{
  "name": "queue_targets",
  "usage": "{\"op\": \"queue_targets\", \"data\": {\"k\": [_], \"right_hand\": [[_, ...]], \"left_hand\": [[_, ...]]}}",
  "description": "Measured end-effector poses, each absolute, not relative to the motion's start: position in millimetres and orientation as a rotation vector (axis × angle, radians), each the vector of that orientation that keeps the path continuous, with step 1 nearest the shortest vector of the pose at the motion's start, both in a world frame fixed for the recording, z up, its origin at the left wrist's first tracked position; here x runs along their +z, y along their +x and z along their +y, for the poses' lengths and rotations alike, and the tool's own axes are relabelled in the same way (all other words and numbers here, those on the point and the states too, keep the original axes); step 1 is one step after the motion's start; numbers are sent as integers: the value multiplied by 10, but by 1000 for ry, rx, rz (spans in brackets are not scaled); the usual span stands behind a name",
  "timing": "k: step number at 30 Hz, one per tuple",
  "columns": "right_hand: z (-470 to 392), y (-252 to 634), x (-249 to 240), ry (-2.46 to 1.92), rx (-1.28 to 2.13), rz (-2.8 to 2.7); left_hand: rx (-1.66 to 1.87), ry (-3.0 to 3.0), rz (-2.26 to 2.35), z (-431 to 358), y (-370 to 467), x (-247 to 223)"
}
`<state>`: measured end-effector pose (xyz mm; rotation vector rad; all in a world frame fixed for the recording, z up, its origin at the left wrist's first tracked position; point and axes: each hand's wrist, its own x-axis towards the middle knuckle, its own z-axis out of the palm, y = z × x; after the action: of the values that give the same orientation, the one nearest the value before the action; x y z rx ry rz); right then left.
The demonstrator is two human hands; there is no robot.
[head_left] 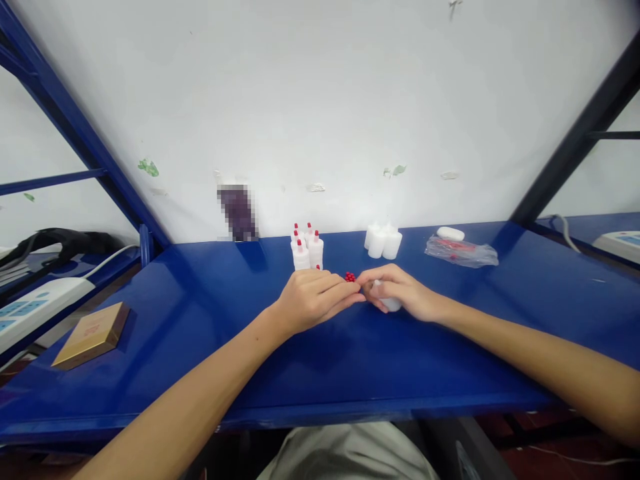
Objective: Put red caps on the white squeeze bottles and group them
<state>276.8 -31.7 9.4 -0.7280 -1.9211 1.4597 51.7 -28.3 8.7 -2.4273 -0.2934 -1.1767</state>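
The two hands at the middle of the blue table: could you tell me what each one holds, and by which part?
The right hand grips a small white bottle around its body. The left hand meets it fingertip to fingertip; any hold there cannot be told.

Bright, even light (soft shadows), edges bowed by wide lens.

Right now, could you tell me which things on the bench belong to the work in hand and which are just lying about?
In use:
- left hand, at the red caps
- right hand, holding a white bottle
- capped bottles
- uncapped bottles

Lying about:
- plastic bag
- white oval piece
- brown box
- power strip
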Motion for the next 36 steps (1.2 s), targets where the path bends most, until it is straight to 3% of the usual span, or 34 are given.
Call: {"op": "queue_targets", "data": {"k": [5,10,22,30,36], "right_hand": [[-398,2755,161,-829,748,-2297],[-444,2716,139,-850,466,-2477],[-539,2640,111,-880,497,-2507],[-524,2679,129,-778,581,-2462],[-515,2711,136,-719,693,-2397]], "left_hand": [[-1180,-2522,-278,-305,538,76],[-1160,-2572,-285,-336,573,45],[-1082,-2693,-387,-404,650,0],[-989,-2873,-686,-453,708,-21],[-1236,-3018,-814,-506,750,-53]]}}
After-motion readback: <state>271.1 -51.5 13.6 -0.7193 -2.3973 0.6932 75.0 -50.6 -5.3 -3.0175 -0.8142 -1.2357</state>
